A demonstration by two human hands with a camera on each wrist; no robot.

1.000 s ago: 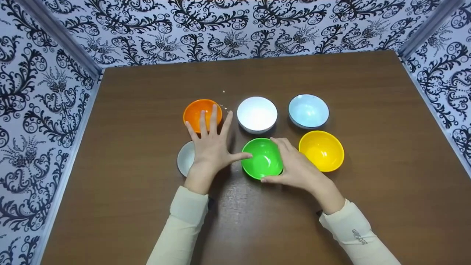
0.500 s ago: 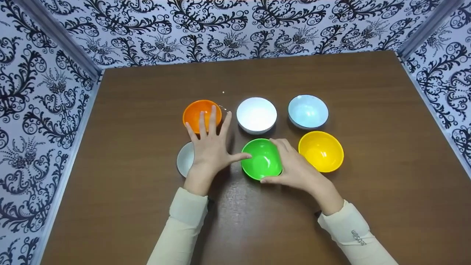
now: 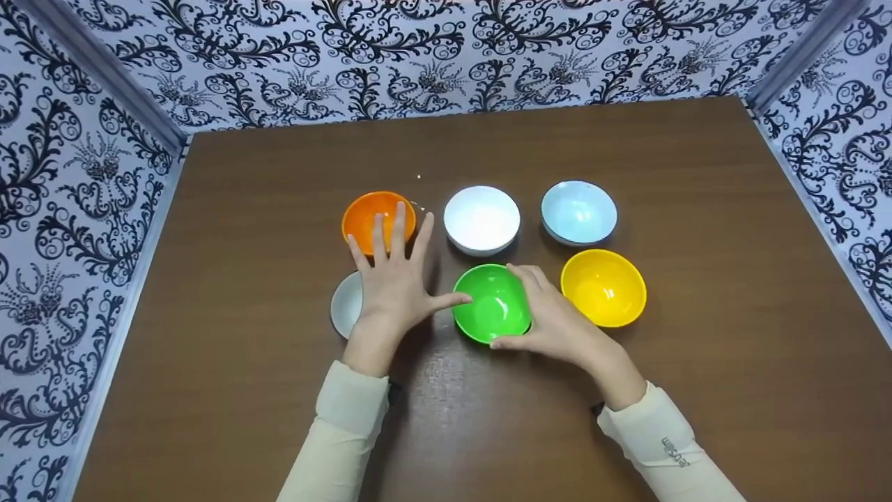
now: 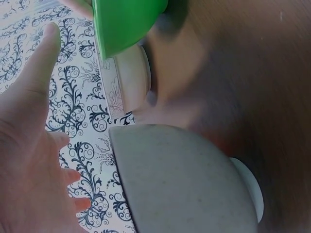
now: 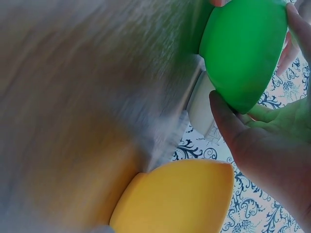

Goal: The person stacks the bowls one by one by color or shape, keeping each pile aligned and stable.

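Right hand (image 3: pixel 557 324) grips the right side of a glossy green round bowl (image 3: pixel 490 307); left hand (image 3: pixel 392 291) spreads wide, thumb over its left rim.
Brown wood-grain bench (image 3: pixel 474 446) shows edges well apart from it; a glossy yellow round bowl (image 3: pixel 603 288) sits just beside the right hand.

Six bowls stand on a table (image 3: pixel 244 209) in two rows: back left bowl (image 3: pixel 361 222), back middle bowl (image 3: pixel 482 219) and back right bowl (image 3: pixel 578 211) behind front left bowl (image 3: pixel 345 305), front middle bowl (image 3: pixel 488 307) and front right bowl (image 3: pixel 605 288). The left hand (image 3: pixel 394 289) is above the front left bowl; the right hand (image 3: pixel 554 321) wraps the front middle bowl's right side. A wall (image 3: pixel 418 56) rises behind the table.
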